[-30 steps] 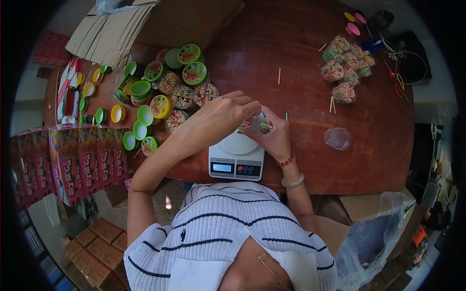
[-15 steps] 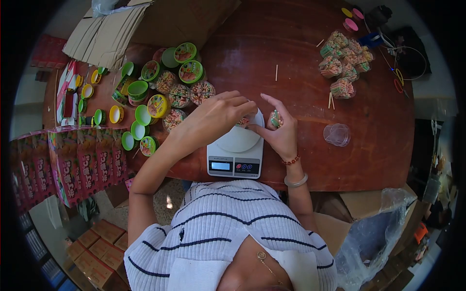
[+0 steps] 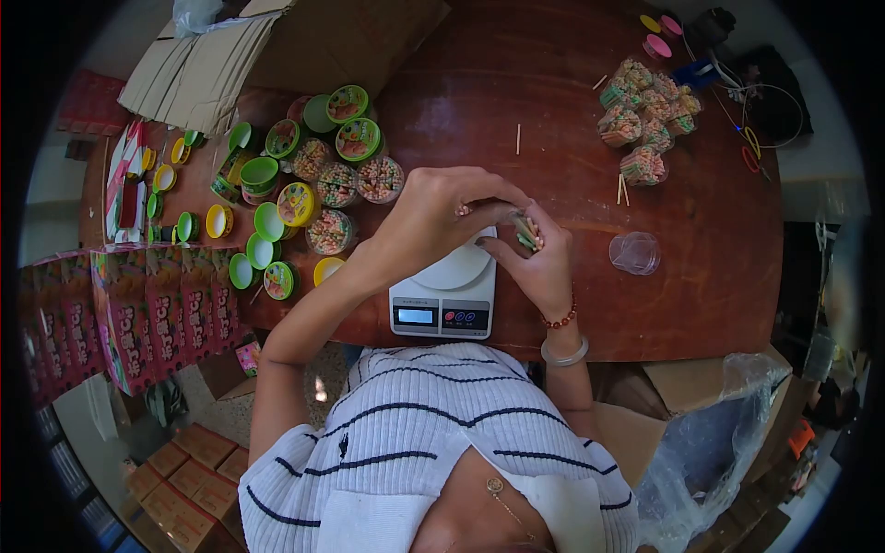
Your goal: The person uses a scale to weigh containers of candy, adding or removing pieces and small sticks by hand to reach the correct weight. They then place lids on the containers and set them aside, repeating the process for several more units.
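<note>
My left hand (image 3: 452, 207) is over the back of the white scale (image 3: 442, 309), its fingers curled and reaching to my right hand. Pinkish stick ends (image 3: 464, 211) show at its palm; what holds them is hidden. My right hand (image 3: 542, 263), with a red bead bracelet and a pale bangle, is closed round a small bundle of coloured sticks (image 3: 528, 233). The fingertips of both hands almost meet beside this bundle. Something clear shows between them, too small to make out. The scale's plate (image 3: 452, 269) lies partly under my left hand; its display is lit.
Stick-filled clear cups (image 3: 329, 230) and green-lidded tubs (image 3: 358, 138) stand left; more filled cups (image 3: 643, 166) are back right. An empty clear cup (image 3: 634, 252) lies right. Loose sticks (image 3: 518, 139), scissors (image 3: 751, 143), pink packs (image 3: 129, 318) and cardboard (image 3: 198, 74) are around.
My left hand has lifted a little off the scale plate and come closer to my right hand. The bundle in my right hand has tilted. A yellow lid now shows beside my left forearm.
</note>
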Motion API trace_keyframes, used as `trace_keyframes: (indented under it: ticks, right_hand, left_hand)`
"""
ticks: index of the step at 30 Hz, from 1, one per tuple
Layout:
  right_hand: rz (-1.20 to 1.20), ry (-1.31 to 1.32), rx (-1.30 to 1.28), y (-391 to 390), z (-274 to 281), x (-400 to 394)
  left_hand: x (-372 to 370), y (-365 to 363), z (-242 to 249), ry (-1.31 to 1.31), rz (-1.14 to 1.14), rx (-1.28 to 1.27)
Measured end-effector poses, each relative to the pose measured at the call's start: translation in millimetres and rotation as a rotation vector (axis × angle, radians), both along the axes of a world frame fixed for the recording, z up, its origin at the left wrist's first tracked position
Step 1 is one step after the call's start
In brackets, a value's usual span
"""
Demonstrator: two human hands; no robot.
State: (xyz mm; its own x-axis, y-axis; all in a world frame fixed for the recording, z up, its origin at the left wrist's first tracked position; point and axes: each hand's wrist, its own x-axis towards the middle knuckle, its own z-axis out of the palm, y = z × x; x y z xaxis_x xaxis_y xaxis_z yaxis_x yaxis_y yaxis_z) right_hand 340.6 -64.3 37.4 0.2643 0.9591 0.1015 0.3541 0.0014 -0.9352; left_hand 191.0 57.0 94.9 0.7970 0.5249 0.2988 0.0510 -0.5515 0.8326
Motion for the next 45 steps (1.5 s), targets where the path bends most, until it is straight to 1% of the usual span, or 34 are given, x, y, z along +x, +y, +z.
trace_keyframes:
  ticks: [1, 3, 4, 6, 7, 8, 9, 10, 12, 13, 15, 19, 21, 24, 28, 30, 34, 38, 41, 43, 45]
  right_hand:
    - [0.000, 0.002, 0.001, 0.2, -1.7, 0.5]
    - [0.007, 0.081, 0.137, 1.6, -6.5, 1.1]
    - [0.011, 0.082, 0.137, 2.2, -8.4, 0.5]
    - [-0.006, 0.288, 0.172, 4.2, -11.5, -2.7]
    - [-0.004, 0.290, 0.173, 3.0, -12.3, -1.2]
    - [-0.001, 0.314, 0.111, -0.4, -12.9, 2.6]
    - [0.003, 0.338, 0.048, -2.6, -13.7, 5.3]
    - [0.006, 0.340, 0.045, -2.9, -15.2, 5.8]
    - [-0.044, 0.348, 0.060, -2.5, -18.4, 4.6]
    - [-0.043, 0.351, 0.059, -2.1, -19.2, 4.1]
    - [-0.061, 0.329, 0.057, -2.2, -19.9, 4.1]
    - [-0.066, 0.301, 0.061, -3.0, -21.7, 4.1]
    - [-0.072, 0.305, 0.072, -4.2, -22.5, 5.0]
    - [-0.077, 0.283, 0.063, -6.0, -22.4, 6.8]
    - [-0.079, 0.306, 0.090, -5.5, -25.3, 4.1]
    - [-0.072, 0.309, 0.065, -6.1, -24.5, 3.7]
    - [-0.071, 0.309, 0.056, -6.0, -25.1, 3.3]
    - [-0.094, 0.312, 0.041, -10.1, -22.2, 8.3]
    - [-0.120, 0.347, 0.017, -18.2, -31.0, 17.6]
    - [-0.166, 0.462, 0.062, -19.7, -29.4, 22.8]
    - [-0.144, 0.444, 0.096, -21.2, -32.8, 26.8]
  left_hand:
    - [-0.7, 0.8, 0.8, 0.009, 0.026, 0.002]
    - [-3.8, 2.0, 5.0, 0.018, 0.055, 0.003]
    - [-6.5, 2.3, 9.8, 0.041, 0.083, 0.035]
    - [-15.5, 5.2, 22.0, 0.068, 0.114, 0.069]
    - [-21.8, 8.0, 29.5, 0.086, 0.138, 0.173]
    - [-28.2, 10.2, 33.1, 0.102, 0.161, 0.278]
    - [-35.1, 11.0, 32.4, 0.167, 0.158, 0.315]
    - [-40.9, 11.4, 31.1, 0.170, 0.161, 0.314]
    - [-50.0, 12.1, 27.7, 0.271, 0.072, 0.364]
    - [-52.1, 12.3, 25.0, 0.274, 0.073, 0.364]
    - [-53.9, 12.3, 17.7, 0.278, -0.014, 0.351]
    - [-50.1, 10.9, 3.6, 0.268, -0.037, 0.398]
    - [-47.2, 10.1, -2.2, 0.201, -0.059, 0.530]
    - [-47.3, 10.1, -14.7, 0.231, -0.113, 0.598]
    - [-44.5, 12.5, -14.5, 0.241, -0.119, 0.662]
    - [-45.8, 13.6, -16.0, 0.303, -0.087, 0.665]
    - [-43.1, 15.9, -17.5, 0.267, -0.032, 0.626]
    - [-45.7, 25.6, -0.4, 0.168, 0.163, 0.639]
    - [-62.5, 31.8, 19.5, 0.224, 0.256, 0.609]
    - [-73.7, 34.0, 18.8, 0.241, 0.284, 0.571]
    - [-82.0, 34.4, 17.3, 0.259, 0.287, 0.569]
